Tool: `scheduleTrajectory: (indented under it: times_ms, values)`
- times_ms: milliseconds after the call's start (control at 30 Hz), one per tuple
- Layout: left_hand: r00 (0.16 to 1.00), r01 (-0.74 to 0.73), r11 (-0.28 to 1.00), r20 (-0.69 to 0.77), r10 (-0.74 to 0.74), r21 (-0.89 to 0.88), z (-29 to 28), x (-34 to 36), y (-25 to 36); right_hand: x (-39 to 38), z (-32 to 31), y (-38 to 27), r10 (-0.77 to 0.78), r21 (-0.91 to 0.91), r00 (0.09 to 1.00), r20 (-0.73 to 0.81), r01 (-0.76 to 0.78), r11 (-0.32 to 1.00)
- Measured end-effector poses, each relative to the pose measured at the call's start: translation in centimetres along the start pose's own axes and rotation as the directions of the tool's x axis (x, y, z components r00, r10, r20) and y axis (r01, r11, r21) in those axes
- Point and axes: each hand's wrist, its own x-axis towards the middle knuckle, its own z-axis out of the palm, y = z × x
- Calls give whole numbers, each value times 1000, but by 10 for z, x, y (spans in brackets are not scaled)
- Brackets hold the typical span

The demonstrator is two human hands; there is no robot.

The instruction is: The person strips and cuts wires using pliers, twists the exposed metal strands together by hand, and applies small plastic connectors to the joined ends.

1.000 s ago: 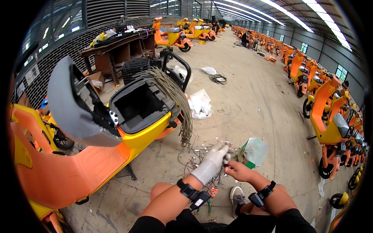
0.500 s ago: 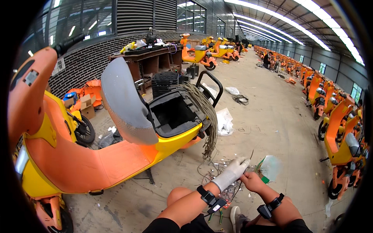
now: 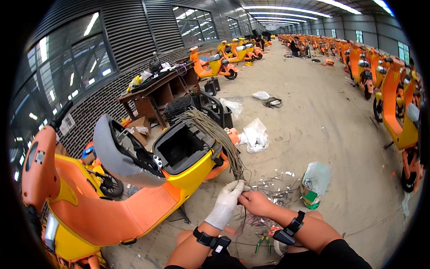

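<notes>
The left hand, in a pale grey-white knit glove, has its fingers curled against the lower end of a thick bundle of olive-grey cables; whether they grip it cannot be told, since the glove covers the strands there. The bare right hand presses right up to the glove, thumb and fingers pinching a thin dark cable that hangs below; the exact pinch point is hidden. The bundle drapes over the rear of an orange-and-yellow scooter, on the near left. Its grey padded seat is tipped up to the left, beside a black plastic storage bin too dark inside to make out. The scooter's front is partly lost at the dark fisheye rim.

Black strapped devices sit on both wrists; the person's legs are mostly covered by the forearms or cut off at the near edge. Between them lie green-handled pliers. Just right of the hands, tangled wire scraps blur together, partly behind the right forearm. Farther right stands a translucent plastic bag with a green lower part, its contents unclear. Beyond the scooter, a crumpled white bag lies on the floor.
</notes>
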Motion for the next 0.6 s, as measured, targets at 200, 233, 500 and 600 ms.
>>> scheduleTrajectory:
  times_ms: [200,233,500,600]
  values:
    - [998,22,999,56,-24,41,15,-5,-23,-14,-12,34,-63,-22,995,77,64,998]
    - [998,36,999,47,-38,29,19,-10,-20,-17,-15,33,-45,-89,995,93,53,995]
    - [999,8,997,32,-5,-73,16,-14,-39,-26,-31,12,-26,-334,987,161,79,939]
    - [995,76,984,72,-65,-163,5,-9,-58,-24,-20,21,1,-427,982,187,80,901]
